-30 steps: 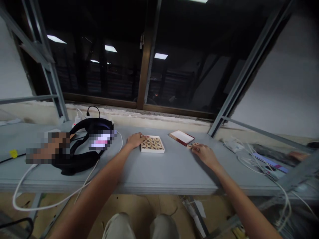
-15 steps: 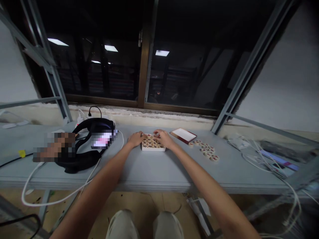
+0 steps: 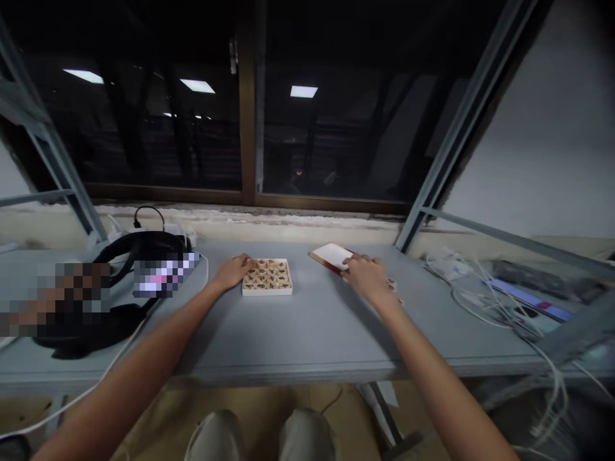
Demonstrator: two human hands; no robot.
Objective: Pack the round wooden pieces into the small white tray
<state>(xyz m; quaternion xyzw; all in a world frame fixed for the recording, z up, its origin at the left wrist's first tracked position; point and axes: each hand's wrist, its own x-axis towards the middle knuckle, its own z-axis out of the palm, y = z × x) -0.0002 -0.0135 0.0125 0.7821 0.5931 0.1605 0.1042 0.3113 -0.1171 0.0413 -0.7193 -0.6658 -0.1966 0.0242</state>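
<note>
A shallow pale wooden box (image 3: pixel 250 291) packed with round game pieces lies on the grey table (image 3: pixel 307 333). My left hand (image 3: pixel 234 269) rests against the box's left edge, fingers curled on its far corner. My right hand (image 3: pixel 366 275) lies palm down to the right, over a few loose round pieces (image 3: pixel 392 283). Its fingers bend toward the near corner of a red-rimmed lid (image 3: pixel 330 255), and their tips are hidden.
A black headset (image 3: pixel 129 246) with a white cable (image 3: pixel 103 378) lies at the left beside blurred-out items. White cables and flat devices (image 3: pixel 523 307) crowd the right end. Metal frame posts (image 3: pixel 432 186) rise behind, with a dark window beyond. My knees (image 3: pixel 262 438) show below the table edge.
My right hand has moved from the box to the loose pieces by the lid on the right. My left hand has stayed on the box. The view has shifted to the right.
</note>
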